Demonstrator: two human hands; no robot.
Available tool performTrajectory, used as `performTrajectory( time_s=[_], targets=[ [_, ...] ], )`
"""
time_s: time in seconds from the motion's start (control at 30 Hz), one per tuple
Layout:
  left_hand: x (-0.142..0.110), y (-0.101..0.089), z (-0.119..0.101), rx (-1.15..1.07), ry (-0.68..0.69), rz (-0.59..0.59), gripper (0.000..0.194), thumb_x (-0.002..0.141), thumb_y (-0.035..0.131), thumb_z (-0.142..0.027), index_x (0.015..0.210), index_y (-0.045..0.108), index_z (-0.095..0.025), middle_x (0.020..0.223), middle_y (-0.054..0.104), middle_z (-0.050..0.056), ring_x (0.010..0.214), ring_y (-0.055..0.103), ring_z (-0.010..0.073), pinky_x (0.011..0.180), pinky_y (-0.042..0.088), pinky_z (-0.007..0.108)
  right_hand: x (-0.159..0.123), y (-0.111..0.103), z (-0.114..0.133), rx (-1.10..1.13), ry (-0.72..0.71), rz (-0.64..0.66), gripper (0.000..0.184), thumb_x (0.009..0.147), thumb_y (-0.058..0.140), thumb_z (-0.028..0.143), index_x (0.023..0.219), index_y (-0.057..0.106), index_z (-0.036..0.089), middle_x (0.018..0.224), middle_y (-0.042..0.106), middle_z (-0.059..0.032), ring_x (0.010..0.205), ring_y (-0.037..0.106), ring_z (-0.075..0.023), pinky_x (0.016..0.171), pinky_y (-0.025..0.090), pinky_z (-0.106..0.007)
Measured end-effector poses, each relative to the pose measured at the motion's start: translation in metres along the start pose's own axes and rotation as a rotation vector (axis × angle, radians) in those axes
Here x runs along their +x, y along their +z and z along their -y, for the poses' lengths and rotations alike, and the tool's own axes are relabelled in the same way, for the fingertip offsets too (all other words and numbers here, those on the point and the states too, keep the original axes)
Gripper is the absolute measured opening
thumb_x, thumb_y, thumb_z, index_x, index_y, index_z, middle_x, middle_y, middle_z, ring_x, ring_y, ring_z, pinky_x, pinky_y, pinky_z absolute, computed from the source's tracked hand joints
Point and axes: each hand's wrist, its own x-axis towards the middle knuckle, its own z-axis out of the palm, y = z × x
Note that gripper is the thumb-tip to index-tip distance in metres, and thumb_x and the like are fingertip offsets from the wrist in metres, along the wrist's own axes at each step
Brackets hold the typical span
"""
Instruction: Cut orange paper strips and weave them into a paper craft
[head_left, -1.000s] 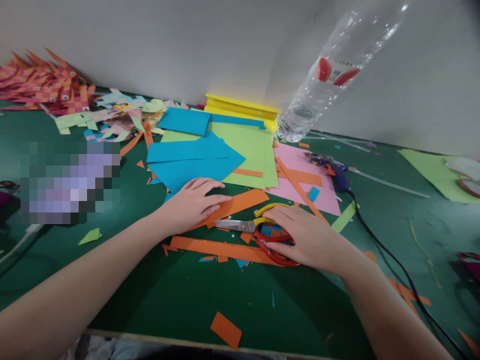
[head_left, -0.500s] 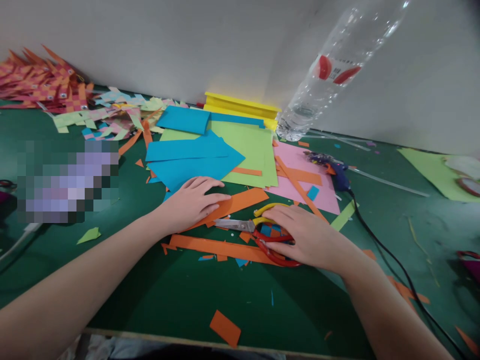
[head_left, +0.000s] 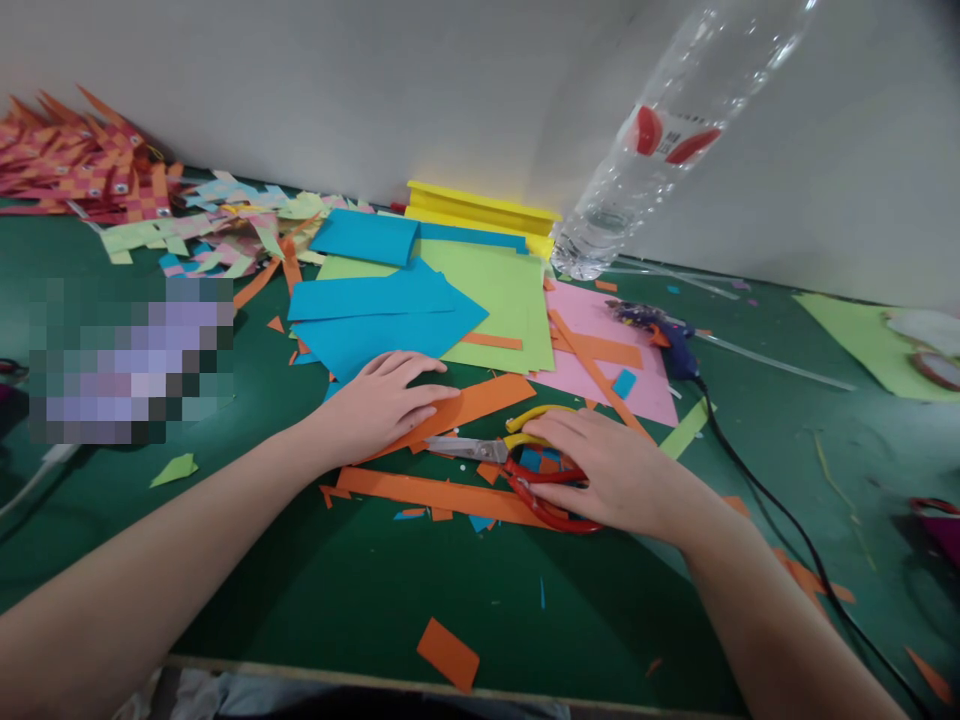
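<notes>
My left hand (head_left: 379, 405) lies flat, fingers stretched, on an orange paper strip (head_left: 480, 402) on the green table (head_left: 360, 590). My right hand (head_left: 604, 472) rests over the red and yellow handles of a pair of scissors (head_left: 517, 462); its fingers are loosely curled on them, and the blades point left, lying on the table. A second long orange strip (head_left: 420, 493) lies just below both hands. Small blue and orange scraps are scattered around the scissors.
Blue sheets (head_left: 375, 320), a light green sheet (head_left: 502, 300) and a pink sheet (head_left: 600, 355) lie behind the hands. A plastic bottle (head_left: 645, 150) leans at the wall beside yellow paper (head_left: 480, 210). A glue gun (head_left: 667, 340) with black cord lies right. Woven paper pieces (head_left: 90, 170) pile up far left.
</notes>
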Motion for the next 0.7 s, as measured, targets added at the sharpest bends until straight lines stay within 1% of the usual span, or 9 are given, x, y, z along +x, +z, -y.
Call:
performTrajectory(
  time_s=[0.17,0.33,0.7],
  targets=[
    [0.0004,-0.0018,-0.0008,0.004,0.005,-0.006,0.035,0.105,0.038,-0.029,0.133,0.057,-0.030,0.142,0.047,0.006,0.134,0.038,0.0268,0.110,0.036,0.048,0.0000,0.0009,-0.0017,-0.002,-0.018,-0.013,0.042,0.090,0.058,0.045,0.122,0.061,0.018,0.123,0.067,-0.0129,0.109,0.065,-0.0307,0.087,0.055,-0.046],
    [-0.0005,-0.0025,-0.0014,0.000,0.006,-0.005,0.034,0.104,0.039,-0.028,0.132,0.058,-0.028,0.141,0.048,0.007,0.133,0.039,0.0268,0.110,0.037,0.048,-0.0014,0.0002,-0.0013,-0.020,-0.021,-0.020,0.041,0.091,0.056,0.044,0.120,0.061,0.017,0.123,0.067,-0.0141,0.107,0.065,-0.0309,0.085,0.055,-0.045],
    [-0.0007,-0.0023,-0.0005,-0.004,0.010,-0.007,0.034,0.104,0.039,-0.028,0.132,0.059,-0.029,0.142,0.048,0.006,0.133,0.039,0.0273,0.110,0.036,0.048,0.0000,0.0002,-0.0009,0.010,-0.014,-0.030,0.042,0.089,0.058,0.045,0.120,0.063,0.018,0.121,0.068,-0.0132,0.106,0.066,-0.0299,0.084,0.055,-0.044]
  ],
)
